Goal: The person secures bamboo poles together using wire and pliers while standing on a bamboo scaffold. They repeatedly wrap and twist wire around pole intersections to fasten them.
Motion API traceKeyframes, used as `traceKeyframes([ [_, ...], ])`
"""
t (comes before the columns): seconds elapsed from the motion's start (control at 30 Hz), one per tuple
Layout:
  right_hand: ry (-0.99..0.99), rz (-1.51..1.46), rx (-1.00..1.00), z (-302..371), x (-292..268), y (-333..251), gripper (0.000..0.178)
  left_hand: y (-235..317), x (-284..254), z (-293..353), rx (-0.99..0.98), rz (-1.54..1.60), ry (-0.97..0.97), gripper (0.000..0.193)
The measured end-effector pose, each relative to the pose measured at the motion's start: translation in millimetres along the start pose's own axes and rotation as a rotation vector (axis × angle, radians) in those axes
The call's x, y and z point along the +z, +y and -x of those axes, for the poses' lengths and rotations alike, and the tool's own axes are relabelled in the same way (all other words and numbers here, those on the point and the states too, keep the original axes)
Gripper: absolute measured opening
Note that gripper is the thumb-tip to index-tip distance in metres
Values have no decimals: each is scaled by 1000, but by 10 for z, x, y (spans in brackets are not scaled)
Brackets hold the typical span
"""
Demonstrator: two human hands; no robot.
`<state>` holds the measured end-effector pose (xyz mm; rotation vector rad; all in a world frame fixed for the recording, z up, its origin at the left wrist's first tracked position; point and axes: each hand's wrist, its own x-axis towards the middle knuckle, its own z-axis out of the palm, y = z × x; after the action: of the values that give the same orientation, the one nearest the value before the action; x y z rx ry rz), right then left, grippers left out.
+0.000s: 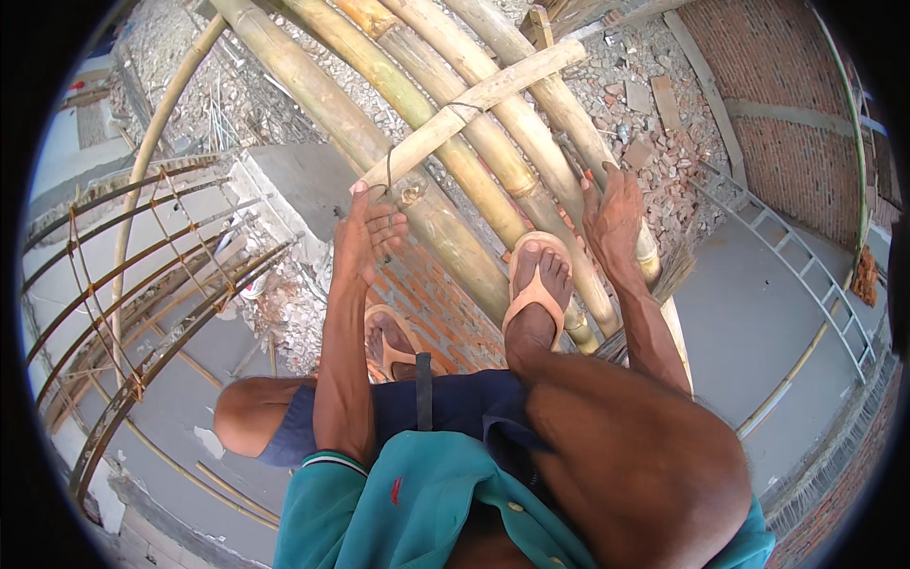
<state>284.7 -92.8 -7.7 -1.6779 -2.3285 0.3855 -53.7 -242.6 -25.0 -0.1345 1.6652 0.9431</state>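
- Nearest the camera, a bare right knee and teal shirt cloth fill the space just below the bamboo poles.
- Bamboo poles, a row of about five, slant from upper left to lower right under the person; they are thick, yellowish to green-brown, ringed with nodes, scuffed in patches, and spaced with narrow gaps.
- Brick wall with a pale band, well to the right of the poles.
- Rebar frame, rusty brown, its bars tied with thin stirrups, well to the left of the poles.
- Pale ladder, lying to the right of the poles.
- Wooden batten, light, flat and rough-sawn, set crosswise on top of the poles, its lower end over the leftmost pole.
- Right foot in a peach sandal, on the lower stretch of the poles.
- Right hand, beside the rightmost of the poles, thumb and fingers apart; whether it touches the bamboo I cannot tell.
- Left hand, just left of the poles, fingers loosely apart, thumb at the batten's lower end; whether it presses there is unclear.
- Dark wire ties, thin and looped around the batten above the poles.
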Motion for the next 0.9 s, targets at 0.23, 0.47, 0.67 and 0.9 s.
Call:
traceKeyframes([
  [0.23,-122,-28,53,472,170,444,32,-93,46,-181,-147,327,-132,50],
  [0.47,42,-184,49,519,434,452,32,65,270,-63,479,-949,279,33],
  [0.67,113,-320,81,604,507,506,36,191,326,80,741,-1463,357,34],
  [0.9,-36,-414,-22,563,152,574,39,15,98,112,160,-100,-32,45],
])
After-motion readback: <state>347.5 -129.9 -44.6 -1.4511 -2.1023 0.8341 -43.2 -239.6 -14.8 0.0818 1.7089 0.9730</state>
